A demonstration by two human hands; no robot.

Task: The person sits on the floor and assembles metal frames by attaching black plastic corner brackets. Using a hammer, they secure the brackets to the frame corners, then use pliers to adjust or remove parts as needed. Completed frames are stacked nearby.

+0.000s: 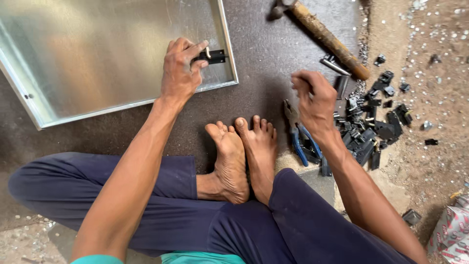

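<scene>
Pinning the small black latch [211, 56] against the corner of the metal tray [112, 58] with my left hand [180, 73], thumb and forefinger pinched on it, the other fingers spread over the sheet. The latch sits at the tray's lower right corner, about eleven o'clock from my feet [242, 156], just inside the raised rim.

My right hand [315, 100] hangs at about one o'clock, fingers curled in loosely above the floor; whether something tiny is caught in that grip I cannot tell.

The latch looks like stamped steel: light, stiff, small enough to skid on that smooth sheet, so I judge pressing it flat from above beats pinching its ends. The tray is thin shiny sheet, likely light but springy, with edges that could bite; the folded rim is the place to take it.

Just beside my right hand lie the blue-handled pliers [298, 139], and beyond them at two o'clock a heap of black metal parts [371, 127]. The hammer [327, 36], wooden-handled, rests at twelve to one o'clock on the dark mat [264, 58]. Sandy floor [430, 146] further right, scattered with small pale bits.
</scene>
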